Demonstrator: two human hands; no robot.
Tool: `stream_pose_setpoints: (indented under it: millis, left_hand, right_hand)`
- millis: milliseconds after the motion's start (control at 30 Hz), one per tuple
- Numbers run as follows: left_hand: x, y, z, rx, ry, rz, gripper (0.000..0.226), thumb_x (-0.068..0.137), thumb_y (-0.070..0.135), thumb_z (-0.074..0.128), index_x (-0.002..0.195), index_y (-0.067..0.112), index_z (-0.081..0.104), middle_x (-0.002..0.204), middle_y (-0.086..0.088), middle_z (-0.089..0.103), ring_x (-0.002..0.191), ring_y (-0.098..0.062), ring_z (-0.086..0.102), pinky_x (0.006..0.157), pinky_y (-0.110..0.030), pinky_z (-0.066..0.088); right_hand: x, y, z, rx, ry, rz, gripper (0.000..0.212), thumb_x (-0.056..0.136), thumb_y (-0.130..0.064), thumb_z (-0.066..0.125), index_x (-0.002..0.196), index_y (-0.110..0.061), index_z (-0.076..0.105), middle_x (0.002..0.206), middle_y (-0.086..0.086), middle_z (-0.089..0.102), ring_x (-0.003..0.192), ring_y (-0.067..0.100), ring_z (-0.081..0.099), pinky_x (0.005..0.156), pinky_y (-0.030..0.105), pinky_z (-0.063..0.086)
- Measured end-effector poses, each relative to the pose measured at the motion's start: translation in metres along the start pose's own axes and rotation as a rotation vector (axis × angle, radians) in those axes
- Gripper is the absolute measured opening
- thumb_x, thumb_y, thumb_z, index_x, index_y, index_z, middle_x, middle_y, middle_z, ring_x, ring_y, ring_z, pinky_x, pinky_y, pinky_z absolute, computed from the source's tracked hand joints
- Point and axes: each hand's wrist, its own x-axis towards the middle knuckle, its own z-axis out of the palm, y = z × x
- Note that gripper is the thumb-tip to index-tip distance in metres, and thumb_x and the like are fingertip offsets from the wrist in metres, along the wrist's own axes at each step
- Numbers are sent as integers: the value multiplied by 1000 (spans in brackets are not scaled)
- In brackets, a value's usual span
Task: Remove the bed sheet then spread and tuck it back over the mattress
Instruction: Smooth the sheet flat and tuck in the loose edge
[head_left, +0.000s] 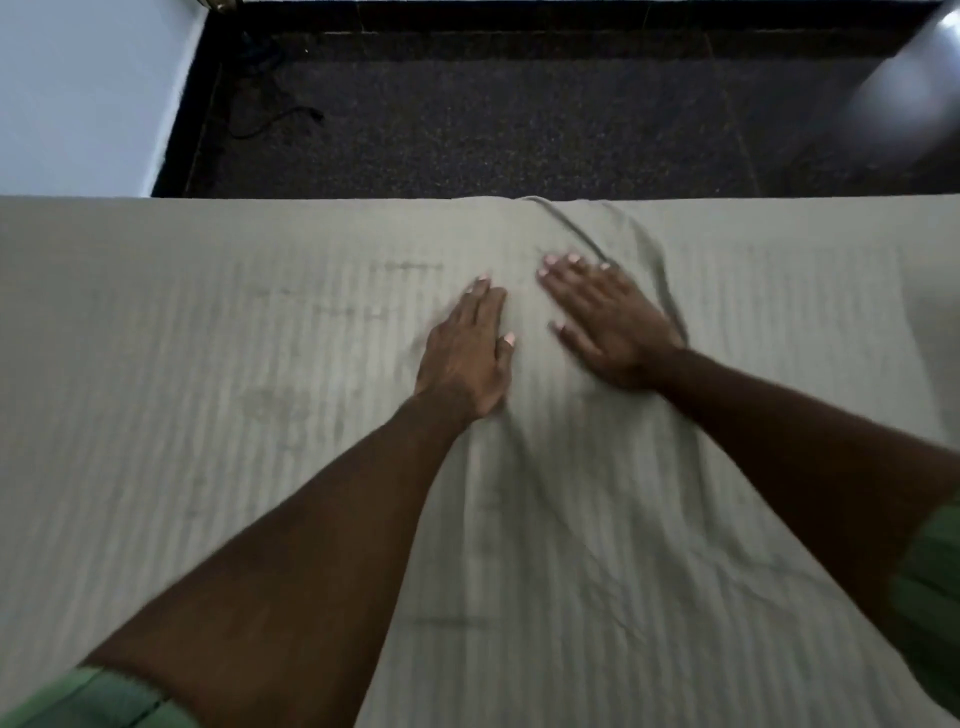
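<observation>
Pale grey striped sheet (218, 415) lay spread over the mattress, reaching its far edge beside a dark carpet (467, 114). Both palms pressed flat on it, fingers straight and grasping nothing: left hand (470, 353) beside right hand (608, 322), next to a raised fold (660, 270).

Bed sheet (260, 364): matt striped woven cloth, creased; floor (467, 119): dark speckled carpet.
</observation>
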Motion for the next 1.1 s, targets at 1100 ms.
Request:
stream_pose_setpoints:
  millis: [1100]
  left_hand:
    - [-155,50,34,-28,165,-349,44,105,33,41,148,22,46,160,0,37,144,-24,32,115,-43,29]
  right_hand:
    - [-130,-195,-10,382,-74,-33,65,102,-43,44,159,-14,35,165,7,33,153,23,27,126,39,19]
